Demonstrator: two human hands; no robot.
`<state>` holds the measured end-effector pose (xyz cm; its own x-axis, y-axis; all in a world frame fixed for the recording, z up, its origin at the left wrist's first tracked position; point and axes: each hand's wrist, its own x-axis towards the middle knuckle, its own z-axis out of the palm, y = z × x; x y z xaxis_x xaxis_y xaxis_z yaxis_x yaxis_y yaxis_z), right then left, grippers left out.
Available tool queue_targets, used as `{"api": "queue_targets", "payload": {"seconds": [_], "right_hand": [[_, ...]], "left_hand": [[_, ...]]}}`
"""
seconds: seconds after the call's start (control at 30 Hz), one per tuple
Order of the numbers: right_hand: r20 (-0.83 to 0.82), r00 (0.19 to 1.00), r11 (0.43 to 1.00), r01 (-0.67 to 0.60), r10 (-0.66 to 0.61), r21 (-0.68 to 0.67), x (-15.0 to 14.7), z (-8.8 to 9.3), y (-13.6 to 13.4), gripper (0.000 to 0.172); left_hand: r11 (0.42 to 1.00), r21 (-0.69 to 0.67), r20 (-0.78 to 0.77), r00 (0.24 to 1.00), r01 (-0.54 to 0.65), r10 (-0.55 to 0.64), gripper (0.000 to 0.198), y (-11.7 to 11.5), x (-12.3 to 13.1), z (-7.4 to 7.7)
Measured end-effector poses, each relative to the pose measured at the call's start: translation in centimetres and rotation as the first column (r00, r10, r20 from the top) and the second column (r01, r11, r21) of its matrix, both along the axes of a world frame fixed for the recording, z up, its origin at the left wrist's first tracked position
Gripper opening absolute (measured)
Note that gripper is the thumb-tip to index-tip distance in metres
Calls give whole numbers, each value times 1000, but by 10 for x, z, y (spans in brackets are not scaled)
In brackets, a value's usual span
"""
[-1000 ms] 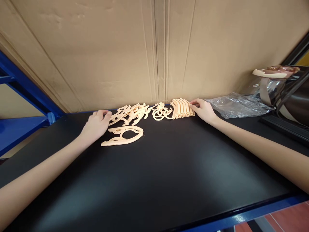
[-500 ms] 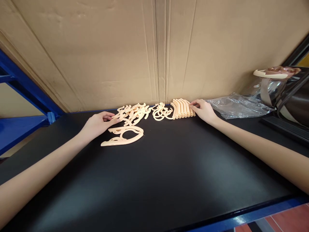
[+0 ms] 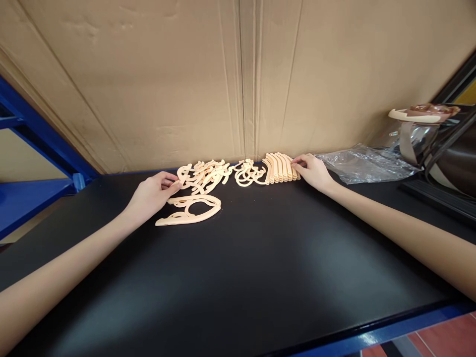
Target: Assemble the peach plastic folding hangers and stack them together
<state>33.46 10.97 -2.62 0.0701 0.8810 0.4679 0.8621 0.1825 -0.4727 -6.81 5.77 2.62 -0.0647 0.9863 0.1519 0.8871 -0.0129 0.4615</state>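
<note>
At the left end of a loose pile of beige plastic hanger pieces (image 3: pixel 210 173), my left hand (image 3: pixel 154 192) pinches a curved hanger piece (image 3: pixel 183 174) between thumb and fingers. Just in front of that hand, a folded hanger (image 3: pixel 203 216) lies flat, its two arms joined at the right. My right hand (image 3: pixel 312 171) has its thumb and fingertips closed on the right end of a neat stack of hanger arms (image 3: pixel 278 167). Between pile and stack sits a small heap of curved hooks (image 3: pixel 246 174).
Behind the pieces rises a cardboard wall (image 3: pixel 178 89). A crumpled clear plastic bag (image 3: pixel 366 163) lies to the right, near a dark brown object (image 3: pixel 455 153) on a black frame. A blue metal frame (image 3: pixel 48 134) borders the black tabletop (image 3: pixel 238 277) on the left.
My left hand has shifted very slightly left, and the curved piece at its fingertips has turned and now stands out from the pile. My right hand remains at the stack.
</note>
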Motion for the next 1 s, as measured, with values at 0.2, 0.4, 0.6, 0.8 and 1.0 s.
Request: {"api": "queue_targets", "payload": {"seconds": [0.2,0.4,0.6,0.8,1.0], "right_hand": [[5,1000,1000,-7,7,3,0,0,0,22],[9,1000,1000,-7,7,1,0,-1,1,23],[8,1000,1000,-15,15,7,1,-1,1,22],[8,1000,1000,-24,23,16,1,-1,0,22],[7,1000,999,-27,27,38,0,-2,1,20]], "left_hand": [[1000,6,21,1000,4,-4,33,2,-2,-3],[1000,-7,-3,1000,12,-12,35,2,-1,-3],[998,22,33,998,-53,52,21,6,-2,-5],[990,102,145,986,-101,86,6,-4,5,2],[969,227,333,943,-93,12,7,-19,20,7]]}}
